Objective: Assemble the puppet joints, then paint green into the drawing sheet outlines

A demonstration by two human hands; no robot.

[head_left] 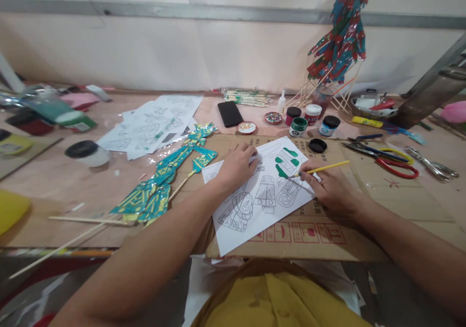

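A white sheet with printed outline figures (267, 220) lies at a slant on flattened cardboard. Several shapes near its upper right are painted green. My right hand (329, 186) is closed round a thin yellow paintbrush (324, 167), its tip touching the sheet beside a green patch. My left hand (238, 164) rests on the sheet's upper left, fingers loosely bent and holding nothing; it covers part of the drawing. Beyond the sheet stands an uncapped jar of green paint (298, 127), and a black lid (318, 146) lies nearer the brush.
Painted teal and yellow cut-outs on sticks (163, 169) lie left of the sheet. Behind are a phone (230, 114), loose printed sheets (153, 118) and more paint jars (329, 125). Scissors (395, 164) and pliers (433, 164) lie on the right. Red and blue figures (338, 40) stand at the back.
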